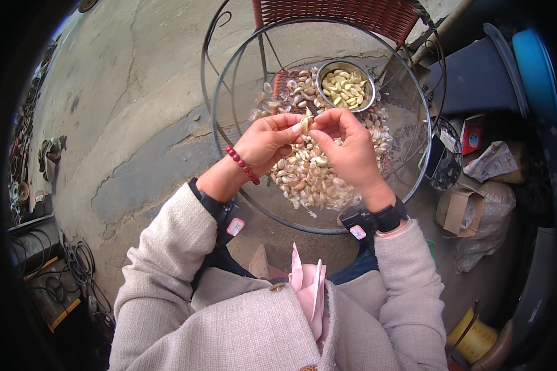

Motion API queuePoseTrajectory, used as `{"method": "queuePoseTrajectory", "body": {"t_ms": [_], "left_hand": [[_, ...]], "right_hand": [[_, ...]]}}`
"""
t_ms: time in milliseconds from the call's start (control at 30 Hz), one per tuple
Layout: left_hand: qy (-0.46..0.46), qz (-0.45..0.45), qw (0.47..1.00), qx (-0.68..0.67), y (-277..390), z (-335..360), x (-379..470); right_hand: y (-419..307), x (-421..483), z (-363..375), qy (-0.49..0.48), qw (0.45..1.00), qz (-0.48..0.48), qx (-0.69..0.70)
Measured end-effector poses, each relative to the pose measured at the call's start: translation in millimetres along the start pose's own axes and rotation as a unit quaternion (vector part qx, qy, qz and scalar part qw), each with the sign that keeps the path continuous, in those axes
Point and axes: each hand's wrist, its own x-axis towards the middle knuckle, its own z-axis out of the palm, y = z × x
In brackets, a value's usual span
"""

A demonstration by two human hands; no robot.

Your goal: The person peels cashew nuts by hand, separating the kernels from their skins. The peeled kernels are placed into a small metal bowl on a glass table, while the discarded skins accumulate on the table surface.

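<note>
A garlic clove [306, 124] with its papery skin partly loose is pinched between the thumb and forefinger of my left hand [270, 139]. My right hand [348, 143] meets it from the other side, thumb and forefinger close together at the clove; whether they grip a bit of skin is too small to tell. Beneath both hands, a heap of unpeeled garlic cloves [313, 174] and loose skins covers the middle of a round mesh-topped rack [241, 88]. Just beyond my right hand stands a metal bowl [372, 96] holding peeled garlic cloves [343, 89].
A chair with a red woven back [334, 13] stands behind the rack. To the right are a dark bin [476, 76], a blue basin [534, 69], an open cardboard box [464, 208] and a yellow spool [473, 335]. Coiled cables [80, 262] lie on the concrete floor at left.
</note>
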Motion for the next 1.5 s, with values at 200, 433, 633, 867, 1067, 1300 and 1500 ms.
{"method": "queuePoseTrajectory", "body": {"t_ms": [200, 433, 633, 867, 1067, 1300, 1500], "left_hand": [[-0.015, -0.013, 1.000, -0.015, 1.3, -2.7, 2.3], [-0.004, 0.004, 1.000, 0.013, 1.0, -3.5, 2.4], [0.032, 0.017, 0.999, 0.027, -2.8, -1.3, 2.3], [0.039, 0.001, 0.999, 0.020, -6.6, 0.8, 1.1], [0.043, 0.002, 0.999, 0.005, -2.3, 2.5, 0.3], [0.042, 0.001, 0.999, 0.019, -3.8, 4.8, 1.0], [0.028, -0.003, 1.000, 0.014, -3.8, 4.0, 0.6]], "right_hand": [[-2.1, -2.1, 4.2, -0.001, 0.995, -0.064, -0.074], [0.8, -3.3, 7.4, 0.028, 0.982, -0.110, -0.152], [-1.2, -5.0, 7.9, 0.034, 0.937, -0.231, -0.259], [0.3, -3.5, 7.3, 0.038, 0.941, -0.223, -0.253], [0.8, -2.4, 6.6, 0.039, 0.967, -0.168, -0.186], [0.7, -2.7, 5.6, 0.042, 0.964, -0.171, -0.201], [-5.5, -0.9, 0.6, 0.109, 0.963, -0.171, -0.179]]}}
